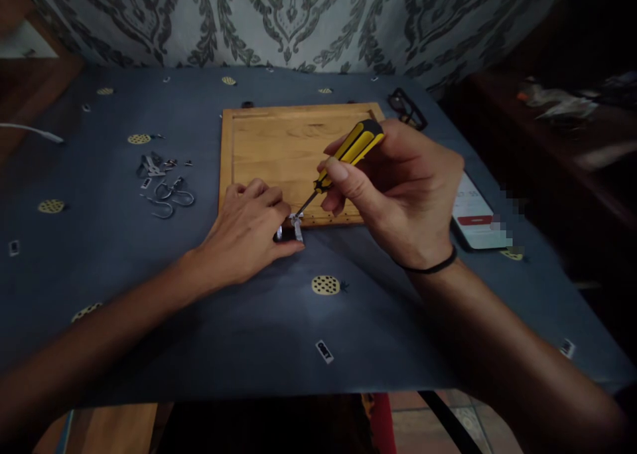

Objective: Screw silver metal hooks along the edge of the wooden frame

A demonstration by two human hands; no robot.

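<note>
From the head camera, the right hand [398, 188] has its fingers closed around a yellow and black screwdriver [348, 158], the tip angled down onto a small metal bracket [297, 227] at the near edge of the wooden board [279, 149]. The left hand [249, 231] lies on the desk [199, 321] just near of the board, its fingers pinched on the bracket to steady it. The fingertips sit right beside the tip, so a slip off the screw head could jab them, or the small part could twist loose if the pinch gives; the dim light makes the seating hard to judge. Left of the board, a scatter of metal hooks [166, 198] and small parts lies well apart from both hands. Right of the board, a phone [475, 218] lies near the right wrist, where the forearm could nudge it. Glasses [407, 107] rest by the board's far right corner. A white cable [32, 132] runs in at the far left. Nothing stands between hands and bracket.
</note>
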